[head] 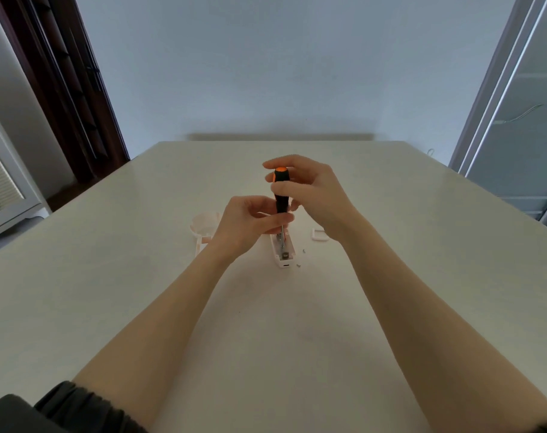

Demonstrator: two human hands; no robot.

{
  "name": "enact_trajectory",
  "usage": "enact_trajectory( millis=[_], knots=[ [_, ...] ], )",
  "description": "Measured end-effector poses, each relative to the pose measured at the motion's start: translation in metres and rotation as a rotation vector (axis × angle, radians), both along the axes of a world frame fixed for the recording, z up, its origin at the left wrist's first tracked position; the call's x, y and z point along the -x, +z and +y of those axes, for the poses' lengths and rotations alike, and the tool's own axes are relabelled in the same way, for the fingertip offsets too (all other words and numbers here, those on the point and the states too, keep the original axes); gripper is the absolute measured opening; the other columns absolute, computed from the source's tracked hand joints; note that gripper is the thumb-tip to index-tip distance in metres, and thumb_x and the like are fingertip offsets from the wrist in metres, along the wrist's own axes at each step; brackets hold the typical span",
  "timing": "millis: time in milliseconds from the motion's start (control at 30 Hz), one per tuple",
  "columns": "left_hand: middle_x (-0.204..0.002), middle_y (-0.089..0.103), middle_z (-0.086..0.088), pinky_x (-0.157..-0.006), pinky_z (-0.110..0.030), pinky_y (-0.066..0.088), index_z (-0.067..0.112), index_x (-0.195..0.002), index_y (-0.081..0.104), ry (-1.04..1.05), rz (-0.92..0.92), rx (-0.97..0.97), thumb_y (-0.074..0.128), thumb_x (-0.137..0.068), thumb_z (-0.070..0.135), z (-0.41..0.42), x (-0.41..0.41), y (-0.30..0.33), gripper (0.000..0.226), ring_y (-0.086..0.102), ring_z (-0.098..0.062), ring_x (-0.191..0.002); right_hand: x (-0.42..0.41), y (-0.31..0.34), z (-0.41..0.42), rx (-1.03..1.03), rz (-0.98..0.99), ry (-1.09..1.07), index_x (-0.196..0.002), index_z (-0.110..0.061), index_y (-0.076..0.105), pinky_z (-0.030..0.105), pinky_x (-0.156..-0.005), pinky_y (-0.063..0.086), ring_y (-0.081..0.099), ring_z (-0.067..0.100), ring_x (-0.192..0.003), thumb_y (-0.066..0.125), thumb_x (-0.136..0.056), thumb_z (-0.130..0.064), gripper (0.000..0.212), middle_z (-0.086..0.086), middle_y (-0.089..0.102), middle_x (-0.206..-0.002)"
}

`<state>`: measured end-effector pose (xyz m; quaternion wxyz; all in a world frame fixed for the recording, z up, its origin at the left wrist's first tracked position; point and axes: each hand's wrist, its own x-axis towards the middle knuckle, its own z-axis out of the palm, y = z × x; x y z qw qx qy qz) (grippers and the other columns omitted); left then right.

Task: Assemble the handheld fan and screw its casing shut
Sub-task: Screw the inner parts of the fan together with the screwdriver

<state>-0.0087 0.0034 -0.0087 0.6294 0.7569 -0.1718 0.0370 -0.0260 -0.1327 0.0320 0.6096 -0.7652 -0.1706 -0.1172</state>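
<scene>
Nearest: dark sleeves (88, 407) sit at the bottom edge, and two bare forearms reach forward over the desk (297, 339).
Desk: pale and smooth; it carries every part named below.
Casing: the white fan casing (284, 254) lies on the desk between the forearms, open side up, its near end showing a small port. Metal parts and a bit of red wire show inside.
Screws: two tiny screws (303, 250) lie on the desk just beside the casing's right edge, one level with its near end, one a little farther back.
Left hand: the left hand (250, 221) hovers over the far part of the casing, fingers curled, fingertips pinching the screwdriver low down where handle meets shaft.
Screwdriver: the screwdriver (280, 195) stands nearly upright, black handle with an orange cap, its metal shaft going down into the open casing. Whether the tip sits in a screw I cannot tell.
Right hand: the right hand (313, 190) wraps the upper handle, fingers curled round it and fingertips at the orange cap.
Fan head: a pale pink round fan head (203, 226) lies left of the left hand, partly hidden by the wrist.
Cover: a small white cover (318, 234) lies right of the casing, just beside the right wrist.
Beyond: a blue-grey wall (281, 73), a dark door frame (63, 82) on the left, a glazed door (522, 120) on the right.
</scene>
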Motion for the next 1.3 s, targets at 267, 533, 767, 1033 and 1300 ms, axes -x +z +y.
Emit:
enact_trajectory(
  millis=[267, 533, 767, 1033, 1300],
  knots=[
    [-0.08, 0.072, -0.002, -0.074, -0.026, 0.058, 0.014, -0.083, 0.072, 0.007, 0.02, -0.009, 0.073, -0.079, 0.008, -0.002, -0.001, -0.003, 0.006, 0.07, -0.015, -0.073, -0.004, -0.004, -0.007, 0.006, -0.046, -0.052, -0.103, -0.014, 0.07, 0.032, -0.073, 0.058, 0.069, 0.02, -0.087, 0.055, -0.082, 0.004, 0.032, 0.006, 0.072, -0.092],
    [-0.088, 0.073, -0.01, -0.074, -0.029, 0.059, 0.011, -0.086, 0.072, 0.051, -0.019, -0.015, 0.075, -0.077, 0.012, 0.0, -0.002, -0.002, 0.01, 0.071, -0.024, -0.076, -0.005, -0.011, 0.003, 0.037, -0.144, -0.259, -0.091, -0.023, 0.071, 0.028, -0.07, 0.058, 0.066, 0.013, -0.071, 0.07, -0.076, -0.01, 0.02, -0.004, 0.069, -0.081],
    [-0.084, 0.072, -0.009, -0.069, -0.023, 0.058, 0.009, -0.082, 0.071, 0.053, -0.011, -0.001, 0.074, -0.078, 0.009, 0.0, -0.001, -0.001, 0.005, 0.072, -0.019, -0.071, -0.007, -0.013, 0.01, -0.005, -0.154, -0.273, -0.088, -0.025, 0.07, 0.017, -0.07, 0.052, 0.063, 0.005, -0.069, 0.074, -0.073, -0.012, 0.021, -0.011, 0.068, -0.077],
    [-0.084, 0.072, -0.007, -0.067, -0.02, 0.056, 0.004, -0.088, 0.071, 0.041, 0.003, 0.001, 0.073, -0.079, 0.007, -0.001, 0.001, -0.002, 0.01, 0.071, -0.013, -0.069, -0.003, -0.016, 0.01, -0.005, -0.166, -0.288, -0.09, -0.022, 0.066, 0.012, -0.066, 0.046, 0.059, 0.001, -0.069, 0.073, -0.075, -0.013, 0.019, -0.014, 0.065, -0.077],
    [-0.081, 0.072, -0.005, -0.069, -0.021, 0.057, 0.01, -0.081, 0.071, 0.004, 0.025, 0.022, 0.073, -0.078, 0.005, 0.002, 0.001, 0.0, 0.006, 0.071, -0.014, -0.07, 0.0, -0.004, 0.002, 0.123, -0.064, -0.127, -0.094, -0.024, 0.062, 0.034, -0.074, 0.06, 0.069, 0.018, -0.078, 0.064, -0.078, -0.006, 0.024, -0.001, 0.069, -0.088]
  ],
)
